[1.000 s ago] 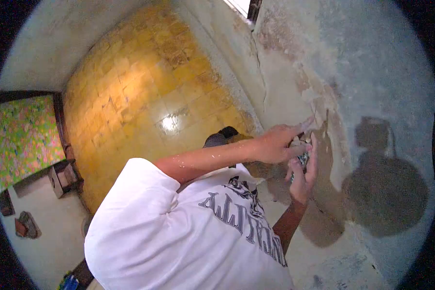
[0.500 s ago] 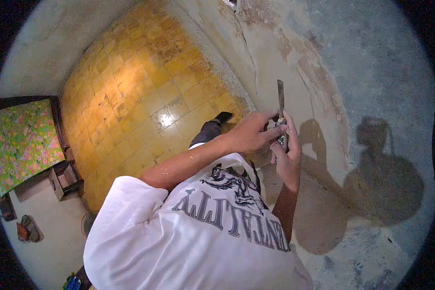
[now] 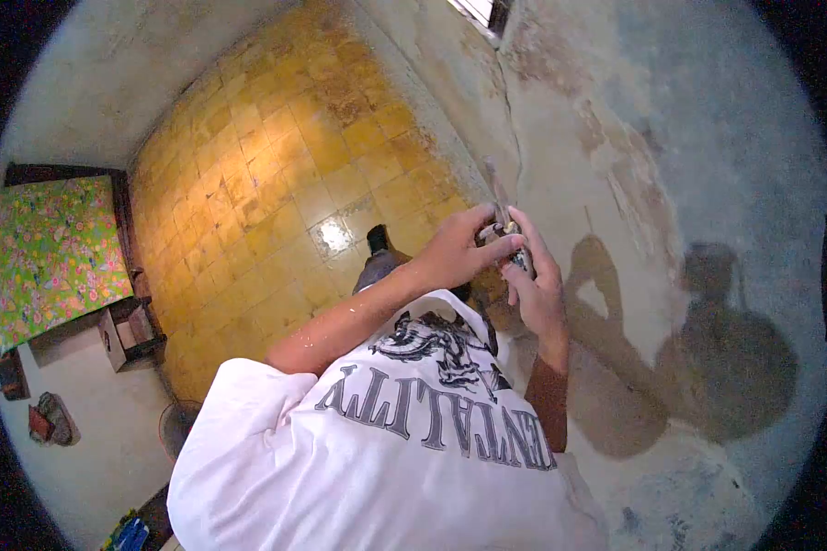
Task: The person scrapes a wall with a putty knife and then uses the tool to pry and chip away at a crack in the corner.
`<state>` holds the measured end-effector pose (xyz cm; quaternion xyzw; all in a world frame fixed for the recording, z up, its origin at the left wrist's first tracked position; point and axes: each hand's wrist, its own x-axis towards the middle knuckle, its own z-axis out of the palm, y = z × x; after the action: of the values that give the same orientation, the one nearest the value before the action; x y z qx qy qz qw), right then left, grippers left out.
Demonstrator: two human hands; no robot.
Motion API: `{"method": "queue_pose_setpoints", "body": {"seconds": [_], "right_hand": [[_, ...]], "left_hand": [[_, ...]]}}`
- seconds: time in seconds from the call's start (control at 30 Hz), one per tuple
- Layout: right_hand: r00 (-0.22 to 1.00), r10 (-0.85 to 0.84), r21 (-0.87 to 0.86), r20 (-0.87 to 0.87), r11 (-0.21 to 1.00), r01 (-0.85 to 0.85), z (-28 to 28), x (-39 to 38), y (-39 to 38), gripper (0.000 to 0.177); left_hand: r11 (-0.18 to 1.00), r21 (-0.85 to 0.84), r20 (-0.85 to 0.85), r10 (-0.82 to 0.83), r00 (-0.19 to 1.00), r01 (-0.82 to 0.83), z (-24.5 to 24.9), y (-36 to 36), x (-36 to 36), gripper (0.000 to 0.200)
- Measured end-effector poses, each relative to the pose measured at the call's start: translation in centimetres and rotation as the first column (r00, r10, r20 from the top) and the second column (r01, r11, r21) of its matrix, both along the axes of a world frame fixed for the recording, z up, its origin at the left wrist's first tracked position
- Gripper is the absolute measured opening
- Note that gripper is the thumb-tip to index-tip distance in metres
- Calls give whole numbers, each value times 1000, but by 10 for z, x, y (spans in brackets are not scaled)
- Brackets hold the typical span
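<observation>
- Your left hand (image 3: 455, 253) has come off the wall; a second ago its forefinger pressed on the flaking patch, and now its fingers are curled narrowly round the neck of the tool, in front of your chest.
- The narrow metal-bladed scraper with the dark handle (image 3: 510, 234) sits between both hands. Half a second ago its blade stood straight up; now it leans up and to the left, blurred, clear of the plaster.
- Your right hand (image 3: 535, 289) has dropped back too and is closed round the handle from below.
- The grey, stained plaster wall (image 3: 708, 138) is untouched at this moment, so the scraping looks paused while you handle the blade; I can't tell whether anything clings to it.
- Far left, a bed with a green flowered cover (image 3: 55, 248) stands well apart from you.
- Just beside its corner is a small open wooden box (image 3: 136, 331).
- The yellow tiled floor (image 3: 266, 184) runs from there to the wall's foot, with a glare spot near your dark shoe (image 3: 377, 241).
- Your white printed T-shirt (image 3: 340, 459) hides the floor right under you.
- The peeling brown strip of plaster (image 3: 625, 174) lies up and right of the hands, nothing between.
- Your shadow (image 3: 735, 358) darkens the wall on the right.
</observation>
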<state>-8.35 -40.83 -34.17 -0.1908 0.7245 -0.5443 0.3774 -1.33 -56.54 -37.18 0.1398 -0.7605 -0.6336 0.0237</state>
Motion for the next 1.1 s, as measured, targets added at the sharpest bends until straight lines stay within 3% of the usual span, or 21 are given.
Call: {"method": "queue_pose_setpoints", "body": {"seconds": [0.2,0.3,0.33,0.43,0.5,0.63,0.67,0.77,0.9,1.0,1.1], "right_hand": [[974,225,58,40,972,-227,7,10,-137,64],[949,297,5,-106,954,-298,-3,26,-211,63],[951,306,-5,-44,952,-307,-2,32,-235,62],[929,362,53,74,929,-367,-3,43,-303,63],[910,410,-11,-56,911,-411,-9,50,-341,64],[894,422,-60,-153,899,-435,-4,57,-404,65],[889,429,-58,-161,895,-442,-1,55,-419,65],[883,408,-141,-233,884,-446,-1,41,-465,65],[879,344,-320,-331,835,-447,-17,16,-517,65],[909,385,-310,-158,855,-416,-5,-18,-568,65],[916,265,-451,-301,807,-381,-11,-45,-618,65]], "left_hand": [[987,70,23,143,989,-145,0,-129,45,35],[981,16,53,193,980,-194,3,-202,74,34],[975,47,-14,217,976,-216,-2,-223,85,32],[964,43,38,259,965,-261,-9,-282,107,30],[935,77,58,341,938,-345,-11,-312,116,29],[900,108,84,415,906,-423,-4,-366,121,28],[852,227,13,481,876,-471,-8,-378,112,23],[814,332,-20,512,859,-477,1,-421,90,19],[743,541,-49,495,868,-393,9,-474,70,21],[792,500,-84,448,890,-351,18,-527,39,26],[835,444,-129,417,900,-324,25,-578,6,27]]}}
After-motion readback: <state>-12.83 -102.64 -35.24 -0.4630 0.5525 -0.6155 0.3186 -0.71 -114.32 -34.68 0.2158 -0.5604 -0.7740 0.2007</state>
